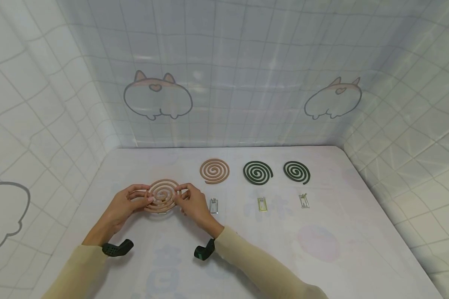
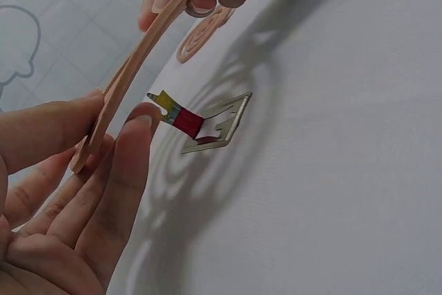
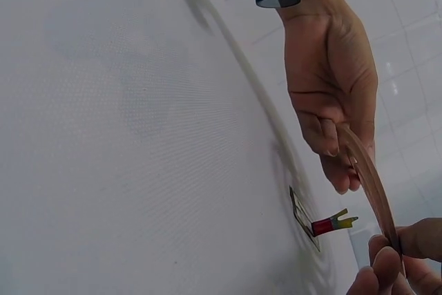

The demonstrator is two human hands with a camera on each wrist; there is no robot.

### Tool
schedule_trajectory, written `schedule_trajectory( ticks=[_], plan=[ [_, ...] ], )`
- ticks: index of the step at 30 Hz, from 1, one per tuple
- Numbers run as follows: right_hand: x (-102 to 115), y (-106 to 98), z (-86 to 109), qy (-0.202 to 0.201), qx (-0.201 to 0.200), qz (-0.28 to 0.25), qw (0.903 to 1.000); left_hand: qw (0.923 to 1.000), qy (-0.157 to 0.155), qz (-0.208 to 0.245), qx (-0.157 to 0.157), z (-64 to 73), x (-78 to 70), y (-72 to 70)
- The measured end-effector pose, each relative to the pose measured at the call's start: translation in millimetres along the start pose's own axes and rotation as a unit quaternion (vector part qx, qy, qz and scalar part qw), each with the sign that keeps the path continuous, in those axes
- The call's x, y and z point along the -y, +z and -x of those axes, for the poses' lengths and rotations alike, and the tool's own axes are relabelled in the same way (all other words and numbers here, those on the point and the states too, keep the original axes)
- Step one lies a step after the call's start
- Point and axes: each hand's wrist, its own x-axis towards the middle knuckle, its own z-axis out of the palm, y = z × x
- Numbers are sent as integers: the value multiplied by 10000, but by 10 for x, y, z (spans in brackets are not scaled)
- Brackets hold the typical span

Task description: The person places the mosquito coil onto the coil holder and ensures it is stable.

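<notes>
Three coils (image 1: 257, 172), three stands (image 1: 262, 204) right of held coil (image 1: 162, 196)

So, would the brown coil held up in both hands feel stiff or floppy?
Probably stiff: gripped at its edges, the coil bows only slightly. It may snap easily, though, being a thin spiral with open gaps.

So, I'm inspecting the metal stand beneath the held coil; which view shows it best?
Left wrist: the metal stand appears large, its frame and raised prong mostly unobstructed. Right wrist shows it smaller, steeply angled; in the head view, the coil mostly hides it.
</notes>
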Motion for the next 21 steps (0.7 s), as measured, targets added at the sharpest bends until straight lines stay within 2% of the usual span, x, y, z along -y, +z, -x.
schedule_trajectory(
  ticks=[6,13,21],
  plan=[
    [-40,19,2,20,-15,-5,10000,9998,-111,180,-20,4,4,12],
    [-45,28,21,53,0,10,10000,9992,-67,400,-39,22,12,35],
    [-47,15,43,98,11,49,9999,9990,-89,439,23,28,35,57]
  ],
)
